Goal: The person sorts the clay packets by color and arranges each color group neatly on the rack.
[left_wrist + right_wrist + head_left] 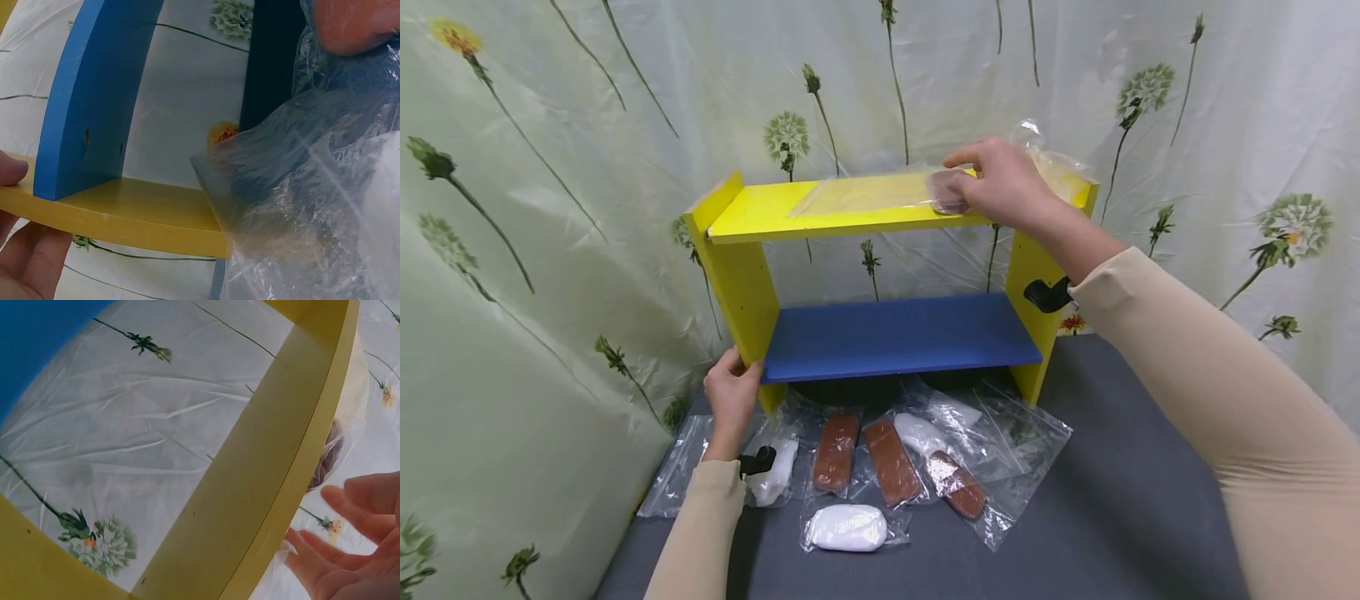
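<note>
Beige right sleeve [1180,375] occupies the near right of the head view; the matching left sleeve [696,533] enters at near left. Beyond both, a shelf unit [902,333] stands on the dark worktop [1127,492]. Components: yellow left side panel [737,283], yellow right side panel [1030,267], yellow top board [760,204] and blue lower board [850,346].

Left hand [732,396]: located low on the left side panel, beside the left end of the lower board. Thumb and fingers lie on opposite faces, pinching the panel between them.

Right hand [1003,179]: located over the right portion of the top board, at the bagged brown piece [947,193]. Fingers are spread and slightly bent, with gaps visible in the right wrist view; contact with the bag cannot be determined.

The bagged brown piece lies on the top board, right of centre, near the front edge. Flat clear film [857,193] extends left from it.

Worktop, near side of the unit: three brown packs [891,462] in clear bags, with bagged white items among them. Nearest is a white pack [847,527], left of centre. Floral curtain [625,125] hangs at left and far
</note>
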### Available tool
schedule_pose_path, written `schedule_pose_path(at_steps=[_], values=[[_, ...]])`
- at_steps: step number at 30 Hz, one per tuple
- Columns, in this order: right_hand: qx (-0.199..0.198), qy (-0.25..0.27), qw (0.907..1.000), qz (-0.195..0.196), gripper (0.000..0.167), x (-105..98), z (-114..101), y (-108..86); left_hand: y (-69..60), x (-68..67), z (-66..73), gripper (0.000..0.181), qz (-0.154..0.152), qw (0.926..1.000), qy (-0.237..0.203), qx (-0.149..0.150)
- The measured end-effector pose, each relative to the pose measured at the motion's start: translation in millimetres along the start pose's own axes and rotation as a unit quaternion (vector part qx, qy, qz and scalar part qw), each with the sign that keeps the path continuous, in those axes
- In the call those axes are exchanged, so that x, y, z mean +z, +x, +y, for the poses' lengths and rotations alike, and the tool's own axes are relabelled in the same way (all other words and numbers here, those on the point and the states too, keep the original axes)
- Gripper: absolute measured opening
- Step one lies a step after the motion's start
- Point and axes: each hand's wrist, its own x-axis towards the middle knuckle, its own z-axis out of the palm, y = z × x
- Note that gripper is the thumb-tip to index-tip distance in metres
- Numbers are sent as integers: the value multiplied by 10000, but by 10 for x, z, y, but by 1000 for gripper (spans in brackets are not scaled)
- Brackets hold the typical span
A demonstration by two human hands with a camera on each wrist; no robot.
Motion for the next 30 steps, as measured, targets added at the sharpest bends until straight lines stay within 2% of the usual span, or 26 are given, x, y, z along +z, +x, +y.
schedule_pose_path(at_steps=[6, 13, 19, 27, 30], values=[[-697, -325, 9969, 154, 33, 30, 37, -119, 16, 21, 25, 18, -22, 10000, -31, -23], [-1335, -890, 9864, 350, 30, 171, 149, -191, 10, 35, 11, 21, -9, 10000, -5, -70], [-1551, -1052, 9808, 541, 23, 210, 182, -184, 5, 26, 2, 22, 20, 9999, 114, -63], [-1671, -1078, 9768, 794, 29, 281, 253, -199, -5, -4, 8, 18, 34, 9999, 129, 49], [-1737, -1148, 9751, 768, 31, 304, 249, -188, 6, -22, -1, 20, 54, 9999, 107, 58]])
